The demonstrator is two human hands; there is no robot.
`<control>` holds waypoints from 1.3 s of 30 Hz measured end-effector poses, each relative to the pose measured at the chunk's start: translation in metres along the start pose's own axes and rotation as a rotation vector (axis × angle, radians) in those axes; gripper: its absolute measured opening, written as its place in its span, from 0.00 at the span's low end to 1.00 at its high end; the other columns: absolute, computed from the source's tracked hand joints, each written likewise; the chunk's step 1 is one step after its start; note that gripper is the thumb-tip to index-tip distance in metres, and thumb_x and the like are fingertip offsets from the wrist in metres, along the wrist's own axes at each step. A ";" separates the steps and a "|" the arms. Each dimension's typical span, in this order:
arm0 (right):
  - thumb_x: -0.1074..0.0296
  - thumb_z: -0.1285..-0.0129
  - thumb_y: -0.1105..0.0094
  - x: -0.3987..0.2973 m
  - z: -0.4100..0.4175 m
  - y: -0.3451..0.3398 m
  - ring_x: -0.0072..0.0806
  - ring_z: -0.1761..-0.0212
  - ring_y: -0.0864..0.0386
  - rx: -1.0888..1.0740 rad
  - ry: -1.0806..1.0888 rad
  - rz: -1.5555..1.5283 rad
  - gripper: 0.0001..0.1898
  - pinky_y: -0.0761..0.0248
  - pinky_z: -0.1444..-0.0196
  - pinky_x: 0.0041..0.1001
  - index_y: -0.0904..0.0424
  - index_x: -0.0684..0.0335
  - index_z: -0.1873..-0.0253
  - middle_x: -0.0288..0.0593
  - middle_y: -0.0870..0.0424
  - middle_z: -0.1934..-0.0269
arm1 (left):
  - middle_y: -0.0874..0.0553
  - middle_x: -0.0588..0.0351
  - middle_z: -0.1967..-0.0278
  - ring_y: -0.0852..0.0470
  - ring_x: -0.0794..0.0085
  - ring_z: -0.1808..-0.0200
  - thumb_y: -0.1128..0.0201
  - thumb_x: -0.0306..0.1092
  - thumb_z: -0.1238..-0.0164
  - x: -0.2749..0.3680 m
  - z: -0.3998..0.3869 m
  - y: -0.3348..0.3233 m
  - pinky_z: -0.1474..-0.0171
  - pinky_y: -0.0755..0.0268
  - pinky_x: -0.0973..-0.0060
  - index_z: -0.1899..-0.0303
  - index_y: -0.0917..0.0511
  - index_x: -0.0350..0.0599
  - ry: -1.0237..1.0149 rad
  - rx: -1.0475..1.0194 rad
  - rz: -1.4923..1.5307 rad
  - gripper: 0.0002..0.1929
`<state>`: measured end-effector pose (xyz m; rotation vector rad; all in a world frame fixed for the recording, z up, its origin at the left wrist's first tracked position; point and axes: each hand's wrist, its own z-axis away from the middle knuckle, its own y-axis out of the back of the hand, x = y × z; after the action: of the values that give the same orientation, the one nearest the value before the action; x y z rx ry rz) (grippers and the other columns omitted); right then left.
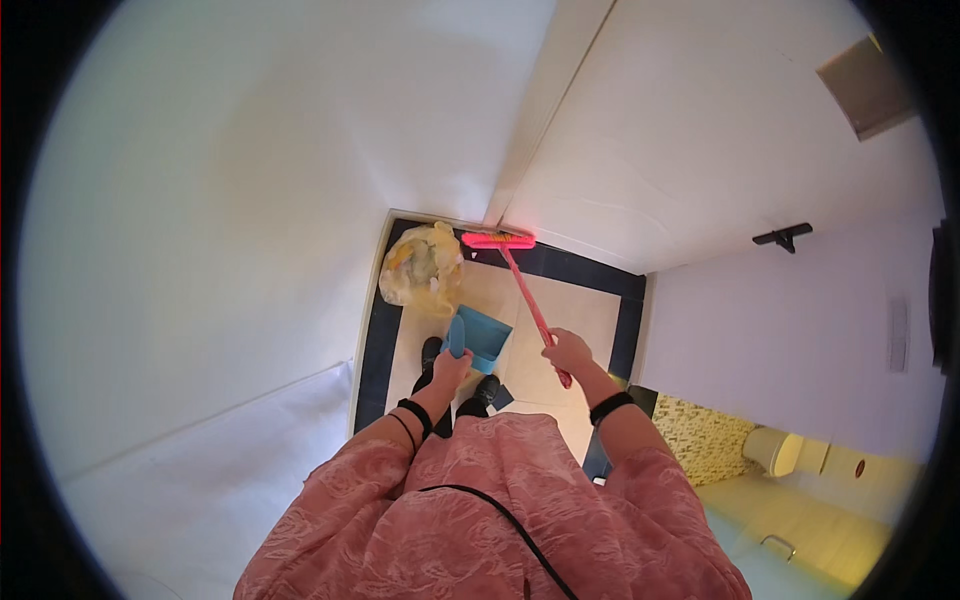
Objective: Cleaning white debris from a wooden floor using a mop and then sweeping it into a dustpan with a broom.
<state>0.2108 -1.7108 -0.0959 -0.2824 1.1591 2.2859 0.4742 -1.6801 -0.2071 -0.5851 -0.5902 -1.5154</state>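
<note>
My left hand (pixel 451 370) grips the handle of a blue dustpan (pixel 484 335), which hangs or rests just in front of my feet; whether it touches the floor I cannot tell. In my right hand (pixel 570 351) is the pink shaft of a broom (pixel 530 296). The bright pink broom head (pixel 499 240) lies across the dark floor border at the foot of the wall, by the corner. A yellowish translucent plastic bag (pixel 422 266), filled with what looks like rubbish, stands left of the broom head. A small white scrap (pixel 474 256) lies between them.
White walls (pixel 262 150) close in on the left and ahead. Beige tiles (pixel 555 322) with a dark border (pixel 626 330) form the floor. My black shoes (pixel 487 388) stand behind the dustpan. At lower right, a doorway shows a toilet (pixel 776 452) and a patterned floor (pixel 697 439).
</note>
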 end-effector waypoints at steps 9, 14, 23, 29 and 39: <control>0.66 0.44 0.49 0.030 0.024 -0.043 0.45 0.69 0.15 -0.091 -0.129 0.135 0.21 0.23 0.64 0.41 0.27 0.53 0.43 0.50 0.15 0.66 | 0.15 0.57 0.74 0.16 0.70 0.74 0.35 0.36 0.47 -0.026 -0.020 -0.020 0.67 0.25 0.72 0.65 0.17 0.46 0.009 0.049 -0.136 0.09; 0.58 0.42 0.47 0.081 0.089 -0.033 0.50 0.58 0.17 -0.183 -0.052 0.340 0.23 0.26 0.56 0.47 0.28 0.49 0.40 0.53 0.15 0.61 | 0.14 0.52 0.70 0.15 0.68 0.68 0.35 0.36 0.46 -0.037 -0.026 -0.031 0.64 0.24 0.70 0.64 0.17 0.46 -0.035 0.006 -0.268 0.09; 0.66 0.36 0.38 0.142 0.209 0.023 0.24 0.65 0.17 -0.324 -0.185 -0.317 0.23 0.24 0.61 0.24 0.27 0.61 0.36 0.43 0.13 0.60 | 0.14 0.45 0.67 0.13 0.60 0.65 0.36 0.39 0.44 -0.049 -0.014 -0.019 0.62 0.23 0.66 0.60 0.18 0.43 0.054 0.003 -0.270 0.13; 0.70 0.37 0.39 0.134 0.224 0.045 0.18 0.85 0.28 -0.322 -0.131 -0.572 0.23 0.32 0.84 0.21 0.27 0.58 0.36 0.35 0.23 0.76 | 0.16 0.52 0.75 0.16 0.67 0.76 0.36 0.37 0.44 -0.058 0.003 0.011 0.70 0.25 0.70 0.61 0.19 0.43 -0.028 0.116 -0.378 0.12; 0.71 0.36 0.39 0.064 0.250 0.101 0.19 0.82 0.27 -0.525 -0.269 -0.679 0.23 0.31 0.79 0.19 0.28 0.63 0.36 0.35 0.23 0.73 | 0.14 0.48 0.67 0.14 0.59 0.63 0.40 0.33 0.43 -0.075 0.053 0.092 0.58 0.24 0.65 0.62 0.19 0.47 -0.010 0.252 -0.326 0.08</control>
<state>0.1163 -1.5350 0.0965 -0.4624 0.2405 1.8838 0.5682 -1.5915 -0.2184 -0.3107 -0.9023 -1.7081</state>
